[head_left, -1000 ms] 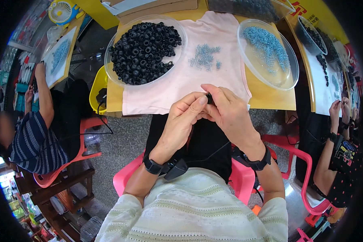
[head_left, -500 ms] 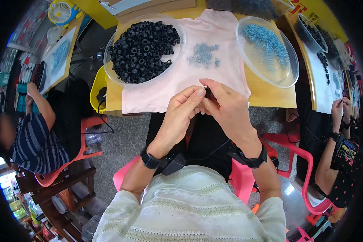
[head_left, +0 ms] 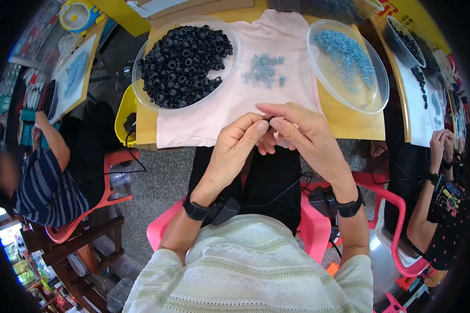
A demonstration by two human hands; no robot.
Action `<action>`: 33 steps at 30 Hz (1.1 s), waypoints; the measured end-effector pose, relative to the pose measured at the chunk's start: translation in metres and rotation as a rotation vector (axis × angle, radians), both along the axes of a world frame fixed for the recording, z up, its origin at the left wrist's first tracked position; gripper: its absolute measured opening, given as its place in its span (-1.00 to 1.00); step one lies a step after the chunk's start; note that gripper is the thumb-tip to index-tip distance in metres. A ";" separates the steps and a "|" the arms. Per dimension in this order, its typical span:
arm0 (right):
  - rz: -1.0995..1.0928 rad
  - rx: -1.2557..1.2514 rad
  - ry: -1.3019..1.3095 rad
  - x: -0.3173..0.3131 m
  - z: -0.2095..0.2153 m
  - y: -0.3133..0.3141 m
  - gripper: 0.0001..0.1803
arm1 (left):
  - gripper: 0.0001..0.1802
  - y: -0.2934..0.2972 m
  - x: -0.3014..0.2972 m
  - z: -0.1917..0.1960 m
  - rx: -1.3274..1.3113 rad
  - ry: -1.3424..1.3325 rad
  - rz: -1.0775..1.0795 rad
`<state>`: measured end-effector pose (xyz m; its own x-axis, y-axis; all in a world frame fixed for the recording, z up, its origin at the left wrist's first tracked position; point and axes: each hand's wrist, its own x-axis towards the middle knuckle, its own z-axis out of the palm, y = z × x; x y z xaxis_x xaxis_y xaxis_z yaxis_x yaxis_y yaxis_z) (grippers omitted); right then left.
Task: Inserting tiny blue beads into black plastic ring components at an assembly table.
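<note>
Over the near edge of the table, both my hands meet at a small dark rounded part (head_left: pixel 270 119), mostly covered by my fingers. My left hand (head_left: pixel 237 148) pinches it between thumb and fingers. From the other side, the thumb of my right hand (head_left: pixel 313 138) presses against it while the index finger reaches across above. Beyond my hands, small bluish pieces (head_left: pixel 263 69), too fine to name surely, lie in a loose patch on a pale pink cloth (head_left: pixel 235 122). An oval clear tub of black ring-like parts (head_left: pixel 185 65) stands to the left.
At the right sits a clear oval tub (head_left: pixel 378 107) partly filled with bluish pieces (head_left: pixel 344 55). A yellow bin (head_left: pixel 124 117) stands left of the table (head_left: pixel 350 125). People work at tables on both sides, near red chairs (head_left: pixel 399 219). A box (head_left: pixel 193 9) lies at the back.
My right hand has turned and shifted slightly right, its thumb now on the dark part and its index finger stretched left. My left hand stays nearly in place, pinching.
</note>
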<state>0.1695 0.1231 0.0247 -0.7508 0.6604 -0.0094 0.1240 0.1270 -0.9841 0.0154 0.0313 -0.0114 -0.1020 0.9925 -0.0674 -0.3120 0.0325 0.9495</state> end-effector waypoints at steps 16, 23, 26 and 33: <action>-0.195 0.087 0.080 -0.008 -0.018 -0.010 -0.92 | -0.70 0.009 -0.015 -0.004 -0.089 0.039 -0.035; -0.294 0.238 0.010 -0.011 -0.030 -0.012 -0.88 | -0.80 0.016 -0.009 -0.008 -0.081 -0.056 0.216; -0.295 0.243 0.011 -0.011 -0.029 -0.012 -0.88 | -0.77 0.015 -0.006 -0.008 -0.097 -0.062 0.249; -0.307 0.442 -0.037 -0.002 -0.037 -0.007 -0.89 | -0.77 0.011 -0.004 -0.007 -0.058 0.123 0.199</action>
